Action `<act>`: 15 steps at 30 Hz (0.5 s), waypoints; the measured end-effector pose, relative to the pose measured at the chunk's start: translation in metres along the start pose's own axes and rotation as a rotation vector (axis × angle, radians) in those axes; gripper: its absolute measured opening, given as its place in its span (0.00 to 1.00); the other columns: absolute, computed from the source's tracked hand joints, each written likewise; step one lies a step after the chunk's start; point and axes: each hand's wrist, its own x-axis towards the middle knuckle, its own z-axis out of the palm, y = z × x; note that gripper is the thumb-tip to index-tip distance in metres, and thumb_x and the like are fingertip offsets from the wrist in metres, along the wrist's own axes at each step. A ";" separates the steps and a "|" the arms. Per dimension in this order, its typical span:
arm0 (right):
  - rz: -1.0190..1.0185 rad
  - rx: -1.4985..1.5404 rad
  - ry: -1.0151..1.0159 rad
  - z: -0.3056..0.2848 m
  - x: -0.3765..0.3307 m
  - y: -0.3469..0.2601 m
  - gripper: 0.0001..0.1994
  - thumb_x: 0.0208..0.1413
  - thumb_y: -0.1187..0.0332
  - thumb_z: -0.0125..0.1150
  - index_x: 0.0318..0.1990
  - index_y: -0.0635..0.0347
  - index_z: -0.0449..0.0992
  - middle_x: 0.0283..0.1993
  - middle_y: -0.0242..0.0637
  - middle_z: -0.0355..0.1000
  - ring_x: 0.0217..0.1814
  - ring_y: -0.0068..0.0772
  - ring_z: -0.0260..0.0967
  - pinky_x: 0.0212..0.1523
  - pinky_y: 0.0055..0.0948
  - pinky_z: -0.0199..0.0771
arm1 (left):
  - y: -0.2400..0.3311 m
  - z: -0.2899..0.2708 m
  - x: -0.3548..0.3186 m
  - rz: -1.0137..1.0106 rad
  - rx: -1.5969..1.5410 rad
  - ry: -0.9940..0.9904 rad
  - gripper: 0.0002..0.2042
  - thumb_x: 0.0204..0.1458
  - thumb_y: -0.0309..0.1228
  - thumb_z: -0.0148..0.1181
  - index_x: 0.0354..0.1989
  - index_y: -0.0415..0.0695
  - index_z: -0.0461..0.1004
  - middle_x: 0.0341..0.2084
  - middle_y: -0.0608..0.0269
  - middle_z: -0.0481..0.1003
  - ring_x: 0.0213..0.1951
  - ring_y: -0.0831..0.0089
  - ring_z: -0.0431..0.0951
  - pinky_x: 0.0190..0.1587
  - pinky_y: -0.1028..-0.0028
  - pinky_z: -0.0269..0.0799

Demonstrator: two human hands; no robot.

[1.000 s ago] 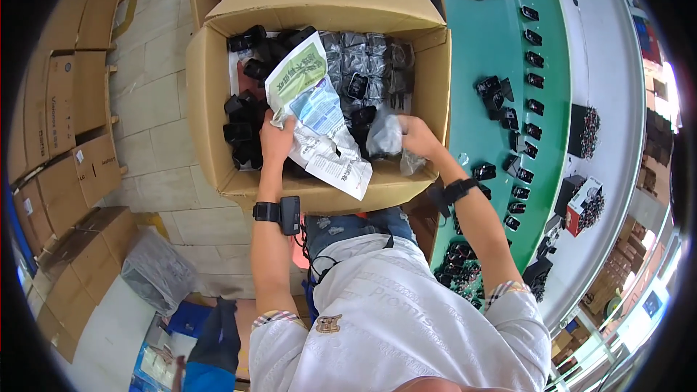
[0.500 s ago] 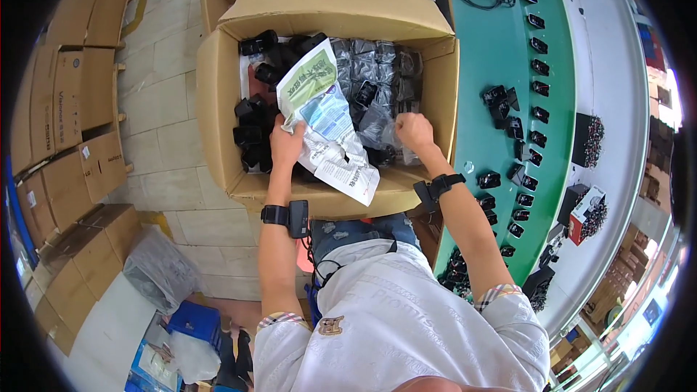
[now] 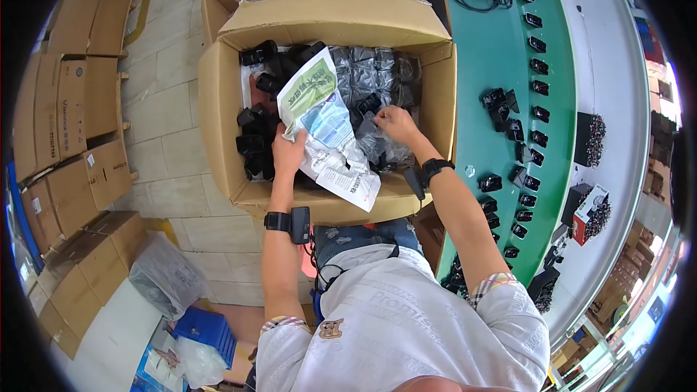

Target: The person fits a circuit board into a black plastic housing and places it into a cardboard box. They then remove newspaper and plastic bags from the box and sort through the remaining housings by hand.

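Left hand pinches the printed sheet by its edge; right hand curls at clear plastic, can't tell its grip. Sheet's probably light, floppy; edges work.

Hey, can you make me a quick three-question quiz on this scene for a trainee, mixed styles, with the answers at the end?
1. Open question: what does the left grip hold?
2. True or false: the green table stands to the left of the box.
3. Fill in the missing word: the right grip is at some clear ____, inside the box.

Key:
1. A printed sheet.
2. False; it is to the right.
3. Plastic.
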 end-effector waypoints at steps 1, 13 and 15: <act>-0.014 0.044 0.045 0.000 -0.003 0.004 0.14 0.57 0.59 0.58 0.37 0.64 0.77 0.31 0.38 0.74 0.34 0.35 0.70 0.36 0.32 0.69 | 0.005 0.001 0.000 -0.030 -0.019 -0.011 0.17 0.49 0.33 0.61 0.43 0.35 0.69 0.32 0.46 0.78 0.32 0.55 0.81 0.36 0.63 0.74; 0.318 0.833 0.420 -0.049 -0.023 0.006 0.09 0.55 0.67 0.59 0.39 0.64 0.75 0.31 0.31 0.74 0.29 0.20 0.68 0.31 0.22 0.68 | 0.003 0.000 0.003 -0.084 0.013 -0.032 0.19 0.48 0.34 0.61 0.46 0.36 0.69 0.37 0.45 0.78 0.41 0.52 0.80 0.42 0.61 0.73; 0.252 0.392 0.345 -0.048 -0.015 0.007 0.14 0.54 0.64 0.61 0.39 0.68 0.76 0.33 0.39 0.75 0.31 0.29 0.72 0.34 0.27 0.71 | -0.008 -0.004 0.003 -0.069 0.025 -0.017 0.19 0.48 0.34 0.61 0.46 0.36 0.69 0.37 0.45 0.78 0.41 0.51 0.80 0.43 0.62 0.73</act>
